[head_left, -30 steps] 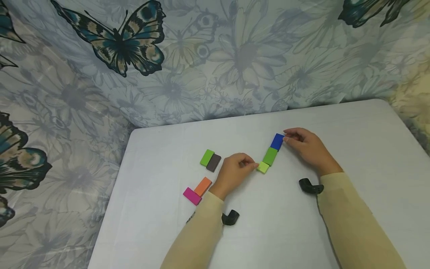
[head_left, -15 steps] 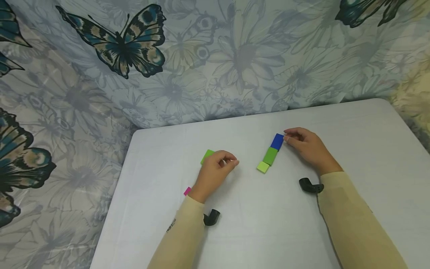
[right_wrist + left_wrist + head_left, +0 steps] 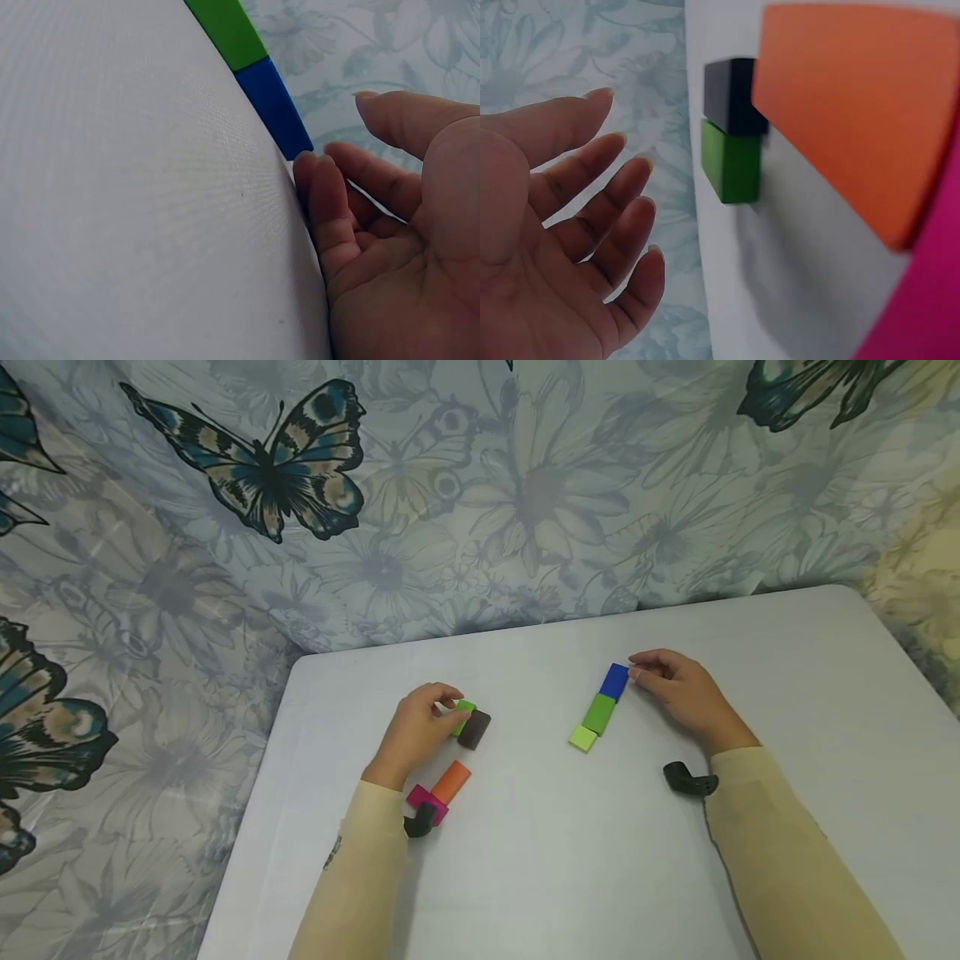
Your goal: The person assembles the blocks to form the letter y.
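Observation:
My left hand hovers at a bright green block on the left, partly covering it in the head view. Its fingers are loosely bent with nothing between them in the left wrist view. A dark brown block lies against that green one. On the right, a blue block, a green block and a smaller yellow-green block form a slanted row, end to end. My right hand rests on the table, relaxed, fingertips right at the blue block's end.
Below the left pair, an orange block meets a magenta block, partly hidden by the black wrist camera. The white table ends at a cloth backdrop with butterflies.
My left hand has moved away from the yellow-green block, leftward across the table to the green and brown pair. My right hand has stayed beside the blue block.

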The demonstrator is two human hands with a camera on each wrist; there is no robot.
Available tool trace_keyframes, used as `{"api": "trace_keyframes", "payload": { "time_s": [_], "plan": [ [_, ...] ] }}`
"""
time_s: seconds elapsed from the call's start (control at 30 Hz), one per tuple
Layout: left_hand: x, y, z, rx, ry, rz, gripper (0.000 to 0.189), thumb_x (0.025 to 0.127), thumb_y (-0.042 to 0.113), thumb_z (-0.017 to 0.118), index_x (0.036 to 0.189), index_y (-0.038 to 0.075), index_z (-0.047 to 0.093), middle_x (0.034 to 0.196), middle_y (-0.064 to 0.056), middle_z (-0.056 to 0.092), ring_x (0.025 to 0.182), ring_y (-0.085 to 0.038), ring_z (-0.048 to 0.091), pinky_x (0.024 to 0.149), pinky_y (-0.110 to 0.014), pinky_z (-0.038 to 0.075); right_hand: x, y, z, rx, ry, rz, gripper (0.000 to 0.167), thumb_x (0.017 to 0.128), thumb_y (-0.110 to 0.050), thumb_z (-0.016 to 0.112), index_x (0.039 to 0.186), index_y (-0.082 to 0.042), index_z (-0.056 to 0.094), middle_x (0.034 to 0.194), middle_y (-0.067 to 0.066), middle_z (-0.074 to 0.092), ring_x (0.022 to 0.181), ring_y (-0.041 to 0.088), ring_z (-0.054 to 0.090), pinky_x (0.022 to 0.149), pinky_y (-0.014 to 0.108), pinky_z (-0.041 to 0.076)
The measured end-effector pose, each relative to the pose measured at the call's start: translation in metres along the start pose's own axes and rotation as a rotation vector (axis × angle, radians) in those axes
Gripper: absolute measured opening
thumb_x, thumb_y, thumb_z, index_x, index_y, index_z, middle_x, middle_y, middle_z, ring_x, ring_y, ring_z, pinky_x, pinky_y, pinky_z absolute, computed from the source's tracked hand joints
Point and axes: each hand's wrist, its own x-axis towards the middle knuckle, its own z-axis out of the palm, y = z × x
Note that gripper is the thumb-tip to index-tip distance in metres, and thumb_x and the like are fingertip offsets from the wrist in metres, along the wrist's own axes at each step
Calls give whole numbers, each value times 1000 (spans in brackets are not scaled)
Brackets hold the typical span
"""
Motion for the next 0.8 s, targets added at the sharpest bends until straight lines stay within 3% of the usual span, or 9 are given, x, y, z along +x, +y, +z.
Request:
{"api": "trace_keyframes", "payload": {
  "time_s": [0.13,0.27,0.4,0.63,0.8],
  "plan": [
    [4,-8,0,60,-41,17,37,97,16,86,132,12,74,129,-5,65,118,-27,58,96,-44,53,-1,0,0,0,0,4,51,112,-43,63,145,-4,66,126,16,66,108,29,54,90,42,43],
    [8,-12,4,183,-129,84,46,93,13,91,135,15,73,138,1,60,125,-26,49,103,-44,49,-1,-1,0,-2,-4,0,51,112,-43,63,145,-5,66,132,18,66,112,30,55,93,45,43],
    [12,-12,8,259,-187,149,49,91,12,92,136,17,73,140,4,59,127,-25,45,104,-44,47,-1,-2,-1,-1,-13,6,52,112,-44,62,146,-5,65,137,18,65,116,31,55,97,48,42],
    [13,-10,7,333,-270,202,53,89,12,94,138,17,73,147,6,61,130,-25,48,104,-47,38,0,-3,-1,9,-11,7,50,112,-43,63,145,-5,66,136,17,65,113,30,54,95,46,42],
    [15,-8,12,399,-233,244,51,87,15,96,134,18,75,139,5,65,121,-24,52,94,-47,35,0,-3,-1,14,-12,20,51,112,-43,62,145,-5,65,140,18,64,119,33,55,99,51,42]
  ]
}}
